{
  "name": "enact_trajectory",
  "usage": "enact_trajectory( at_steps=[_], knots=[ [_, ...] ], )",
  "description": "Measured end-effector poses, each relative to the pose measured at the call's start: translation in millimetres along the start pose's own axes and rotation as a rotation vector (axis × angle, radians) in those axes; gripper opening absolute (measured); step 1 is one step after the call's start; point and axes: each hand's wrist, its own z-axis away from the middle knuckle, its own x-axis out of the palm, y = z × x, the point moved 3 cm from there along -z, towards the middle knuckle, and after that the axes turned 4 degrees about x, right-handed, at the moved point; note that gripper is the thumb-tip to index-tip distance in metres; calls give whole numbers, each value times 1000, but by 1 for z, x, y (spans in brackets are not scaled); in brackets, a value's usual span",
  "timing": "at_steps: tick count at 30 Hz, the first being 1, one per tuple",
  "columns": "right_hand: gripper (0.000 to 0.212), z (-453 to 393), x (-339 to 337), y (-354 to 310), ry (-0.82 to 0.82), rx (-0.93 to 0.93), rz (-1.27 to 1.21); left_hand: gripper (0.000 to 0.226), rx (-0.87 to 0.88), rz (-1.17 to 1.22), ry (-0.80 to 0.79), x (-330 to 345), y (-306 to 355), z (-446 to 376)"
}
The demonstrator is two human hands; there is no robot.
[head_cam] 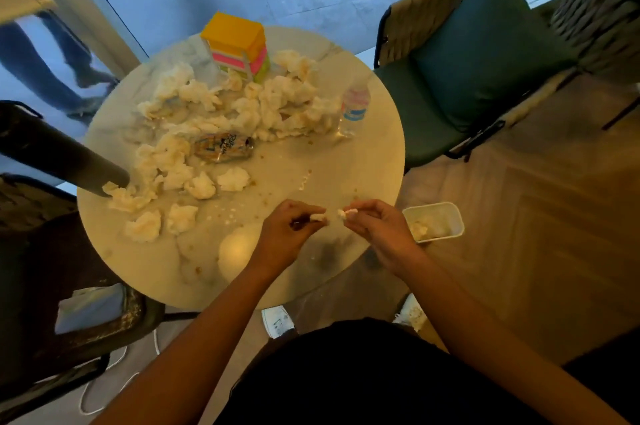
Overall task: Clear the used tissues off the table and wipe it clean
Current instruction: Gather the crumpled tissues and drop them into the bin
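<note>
Several crumpled used tissues (242, 112) lie heaped across the far and left parts of a round pale table (363, 154). My left hand (287, 234) pinches a small white tissue scrap (318, 217) above the table's near edge. My right hand (377, 227) pinches another small scrap (343, 214) just to the right of it. The two scraps are a short gap apart. Crumbs and smears dot the tabletop near my hands.
A white bin (436, 223) holding tissue stands on the floor right of the table. On the table are a colourful box (239, 46), a water bottle (355, 105) and a snack wrapper (223, 147). A green chair (460, 78) stands at right, a dark chair (86, 320) at left.
</note>
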Motion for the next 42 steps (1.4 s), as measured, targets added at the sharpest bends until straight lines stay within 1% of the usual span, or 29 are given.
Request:
enact_trajectory(
  at_steps=[3,4,7,9,11,15,17,19,22,27,31,34,37,40,42],
  knots=[
    [17,-13,-53,-9,-21,-3,-2,21,-39,22,44,51,20,-13],
    [15,-17,-72,-12,-24,-2,-17,17,-77,48,59,70,25,-17],
    [17,-31,-133,-20,18,5,-10,8,-202,134,65,131,34,-33],
    [19,-42,-173,-19,42,27,5,7,-205,105,67,172,43,-45],
    [22,-50,-210,-16,65,71,5,8,-218,119,62,211,57,-59],
    [26,-64,-276,-8,203,205,-24,20,-349,155,45,278,61,-87],
    [23,-77,-305,-1,262,256,-10,17,-424,175,32,307,47,-101],
    [21,-97,-333,12,315,293,-10,12,-475,138,14,335,28,-114],
    [16,-136,-367,35,416,316,-47,15,-529,91,-30,378,-9,-135],
    [10,-224,-407,94,544,337,-102,17,-620,74,-107,452,-111,-169],
    [10,-304,-421,148,596,331,-52,18,-688,83,-121,504,-195,-187],
    [22,-350,-420,184,546,315,117,34,-668,17,-218,534,-236,-197],
    [30,-370,-417,203,486,355,219,34,-633,-99,-285,544,-261,-203],
    [25,-370,-417,200,438,360,258,28,-650,-81,-287,538,-265,-203],
    [18,-358,-417,187,411,347,245,24,-644,-66,-263,527,-251,-202]
  ],
)
